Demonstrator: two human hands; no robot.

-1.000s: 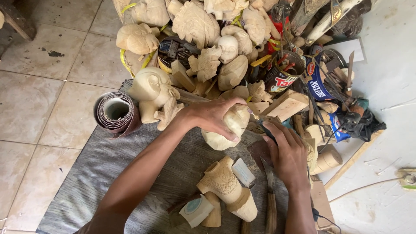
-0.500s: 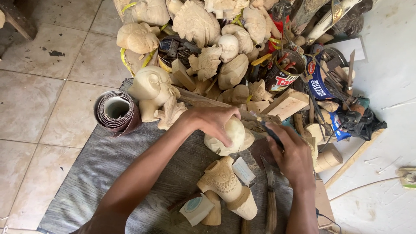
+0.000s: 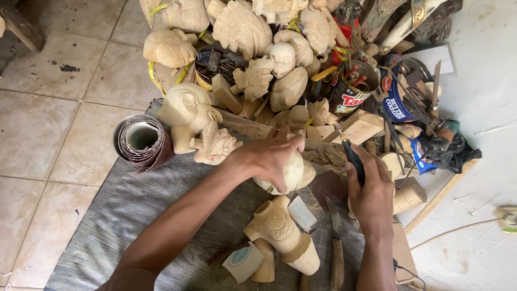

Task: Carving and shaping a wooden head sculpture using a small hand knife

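Left hand (image 3: 272, 156) clamped over pale rounded wooden carving (image 3: 295, 173), pressed down on grey mat (image 3: 107, 226). Right hand (image 3: 371, 191) closed around black-handled rotary tool (image 3: 353, 159) (tip up, just beside carving). Nearby: carved pipe-shaped piece (image 3: 280, 231), sandpaper roll (image 3: 141, 139), 1 chisel (image 3: 336, 242). Beyond: heap of carvings (image 3: 242, 32).

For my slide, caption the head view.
Left hand steadies a pale wooden carving while right hand holds a black rotary tool.
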